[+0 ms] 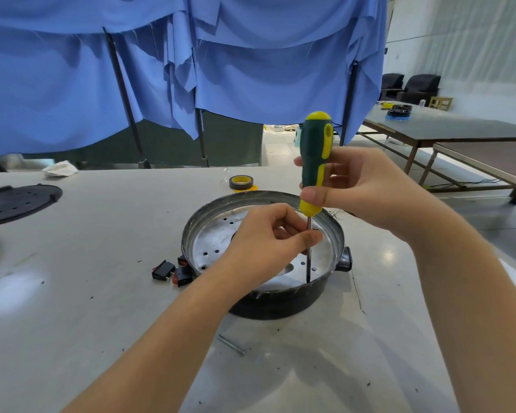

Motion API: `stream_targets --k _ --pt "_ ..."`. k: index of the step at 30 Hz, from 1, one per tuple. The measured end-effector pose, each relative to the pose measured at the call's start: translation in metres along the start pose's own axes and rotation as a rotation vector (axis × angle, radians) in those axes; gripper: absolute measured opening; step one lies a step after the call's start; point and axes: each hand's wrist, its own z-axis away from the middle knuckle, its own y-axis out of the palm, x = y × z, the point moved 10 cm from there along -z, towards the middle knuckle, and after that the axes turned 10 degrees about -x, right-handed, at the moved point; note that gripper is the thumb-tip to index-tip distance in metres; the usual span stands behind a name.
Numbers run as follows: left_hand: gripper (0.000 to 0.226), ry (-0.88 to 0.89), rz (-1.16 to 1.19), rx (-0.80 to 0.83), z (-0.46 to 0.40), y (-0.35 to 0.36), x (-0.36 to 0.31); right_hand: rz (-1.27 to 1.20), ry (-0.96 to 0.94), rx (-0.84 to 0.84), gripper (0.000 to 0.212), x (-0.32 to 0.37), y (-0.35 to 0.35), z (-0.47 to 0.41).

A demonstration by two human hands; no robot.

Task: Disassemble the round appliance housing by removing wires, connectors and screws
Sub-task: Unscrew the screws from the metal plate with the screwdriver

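Blue cloth [251, 70] is hanging behind the pale bench [87, 293]. A tape roll [241, 182] is lying at the far edge, a crumpled white rag [59, 169] is sitting far left, and black armchairs [420, 87] are standing beyond other tables [459, 129].

At frame centre, the right hand [355, 189] grips an upright green-and-yellow screwdriver [315, 162], its tip down inside the round housing [262, 302]; the left hand [265, 242] pinches the shaft. Black switches [173, 272] lie just left.
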Motion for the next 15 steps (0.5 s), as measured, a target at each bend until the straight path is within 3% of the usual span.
stream_targets --k 7,11,15 --pt "0.012 -0.043 0.010 0.022 0.001 0.003 0.002 -0.176 0.089 0.160 0.040 -0.002 0.014 0.007" --pt "0.015 -0.051 0.027 0.106 0.006 0.011 0.001 -0.186 0.122 0.174 0.042 -0.005 0.014 0.006" --pt "0.020 -0.089 0.069 0.089 0.005 0.008 0.005 -0.076 0.089 0.130 0.038 -0.006 0.010 0.004"
